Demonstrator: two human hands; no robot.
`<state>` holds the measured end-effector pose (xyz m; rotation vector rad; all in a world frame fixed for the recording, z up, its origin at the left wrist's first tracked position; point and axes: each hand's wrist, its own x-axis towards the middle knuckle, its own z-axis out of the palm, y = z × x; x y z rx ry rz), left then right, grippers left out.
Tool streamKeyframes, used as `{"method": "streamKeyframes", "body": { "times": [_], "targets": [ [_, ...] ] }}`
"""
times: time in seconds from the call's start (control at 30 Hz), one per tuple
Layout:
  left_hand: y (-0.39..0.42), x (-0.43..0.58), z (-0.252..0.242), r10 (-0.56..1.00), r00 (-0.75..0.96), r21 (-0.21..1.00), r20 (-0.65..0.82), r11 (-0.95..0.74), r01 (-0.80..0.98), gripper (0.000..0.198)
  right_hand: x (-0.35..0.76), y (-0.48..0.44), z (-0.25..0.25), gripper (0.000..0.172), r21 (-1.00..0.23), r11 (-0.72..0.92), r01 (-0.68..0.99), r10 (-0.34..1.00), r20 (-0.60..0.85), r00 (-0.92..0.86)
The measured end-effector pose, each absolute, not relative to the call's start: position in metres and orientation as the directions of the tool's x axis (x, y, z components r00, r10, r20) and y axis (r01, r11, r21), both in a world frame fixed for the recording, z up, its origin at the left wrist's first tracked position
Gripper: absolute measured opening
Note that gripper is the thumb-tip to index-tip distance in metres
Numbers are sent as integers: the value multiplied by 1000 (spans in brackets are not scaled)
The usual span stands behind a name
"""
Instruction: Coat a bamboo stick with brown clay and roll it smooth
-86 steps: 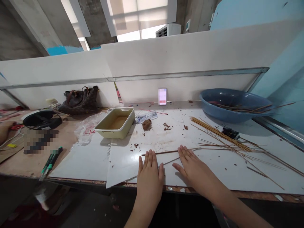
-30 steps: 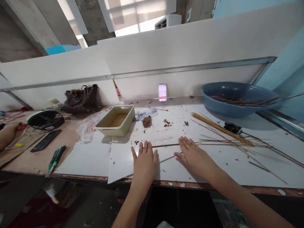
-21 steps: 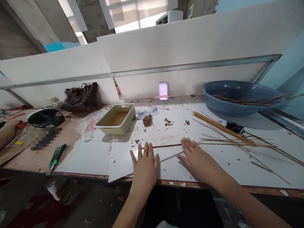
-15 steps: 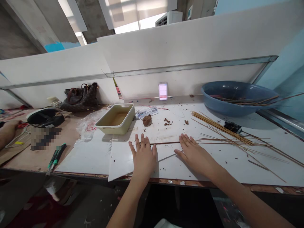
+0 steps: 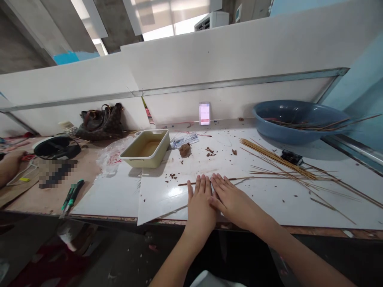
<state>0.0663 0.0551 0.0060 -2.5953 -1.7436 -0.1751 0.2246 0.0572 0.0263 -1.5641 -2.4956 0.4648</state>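
Observation:
A thin incense stick (image 5: 183,184), dark brown on its left part and paler at its right end, lies across the white board (image 5: 161,199). My left hand (image 5: 201,207) rests flat over its middle, fingers stretched forward. Beside it, my right hand (image 5: 235,199) also lies flat on the stick, its thumb touching the left hand. The stretch of stick under the fingers is hidden. Beyond the hands sit a lump of brown paste (image 5: 184,150) and small brown crumbs (image 5: 210,152). To the right lies a bundle of thin bamboo sticks (image 5: 275,158), with loose ones around it.
A cream tub (image 5: 145,162) stands at the back left, near a plastic bag (image 5: 109,159). Farther left are a handbag (image 5: 101,125) and green-handled pliers (image 5: 72,197). A blue basin (image 5: 287,133) holds sticks at the back right. Another person's hand (image 5: 12,165) shows at far left.
My left hand has slid right and my right hand slightly left, so they now meet. The stick's left end and some crumbs have come into sight.

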Motion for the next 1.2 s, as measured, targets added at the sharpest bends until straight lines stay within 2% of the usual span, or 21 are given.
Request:
{"method": "streamKeyframes", "body": {
  "times": [0.13, 0.27, 0.4, 0.5, 0.77, 1.0, 1.2],
  "targets": [
    [52, 65, 2, 922, 377, 56, 88, -383, 922, 54, 219, 51, 19, 88, -325, 368, 871, 914, -46, -404],
    [40, 59, -5, 939, 327, 75, 103, -335, 939, 59, 224, 38, 10, 88, -322, 387, 864, 909, -24, -416],
    [61, 65, 0, 942, 333, 77, 36, -335, 939, 59, 222, 59, 12, 90, -300, 368, 880, 918, -34, -395],
    [76, 67, 6, 956, 291, 72, 41, -293, 953, 59, 219, 76, 15, 92, -285, 346, 894, 930, -17, -366],
    [44, 46, 6, 949, 309, 98, 65, -314, 944, 58, 230, 44, 0, 82, -247, 420, 873, 907, 88, -412],
    [76, 56, 19, 973, 229, 133, -3, -227, 965, 61, 228, 83, 14, 82, -239, 369, 898, 924, -4, -381],
    [45, 40, 12, 966, 257, 131, -3, -254, 958, 59, 233, 48, 1, 91, -198, 389, 900, 921, 42, -388]
  ]
}}
